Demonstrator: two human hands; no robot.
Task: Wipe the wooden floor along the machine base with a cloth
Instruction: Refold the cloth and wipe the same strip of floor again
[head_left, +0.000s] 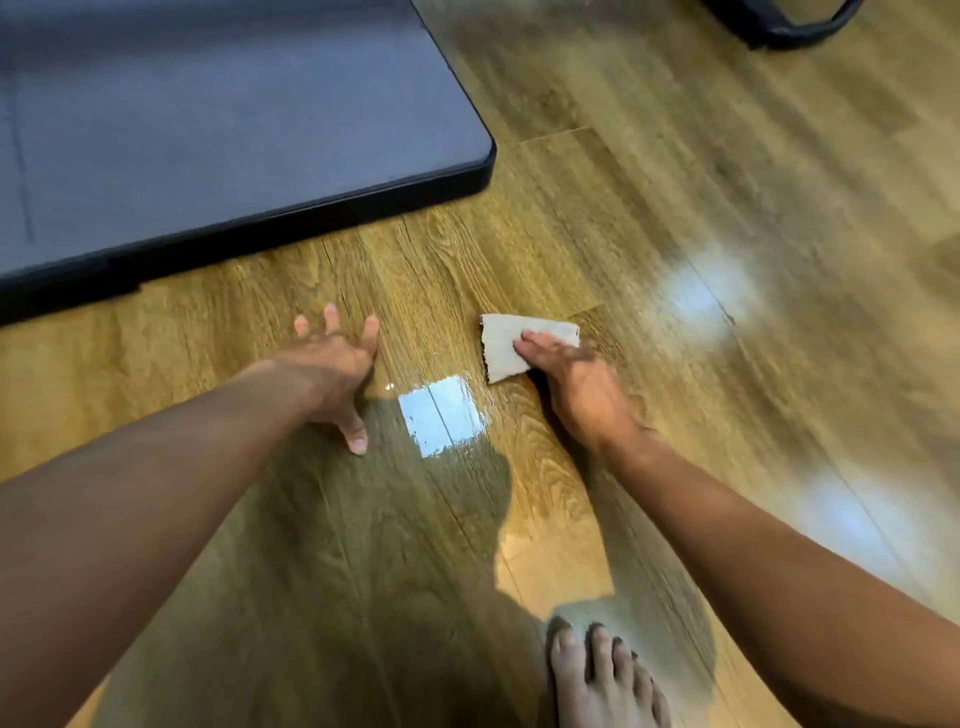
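A small folded beige cloth (511, 343) lies flat on the wooden floor (649, 218), a little in front of the corner of the dark machine base (218, 119). My right hand (576, 384) presses down on the cloth with straight fingers laid over its near right part. My left hand (332, 364) rests on the bare floor to the left of the cloth, fingers spread and propped on their tips, thumb pointing back toward me. Between the two hands a bright patch of light reflects off the glossy boards.
The machine base fills the upper left, its black rounded edge (311, 213) running diagonally along the floor. A dark curved object (789, 21) sits at the top right. My bare foot (602, 675) stands on the floor at the bottom, right of centre.
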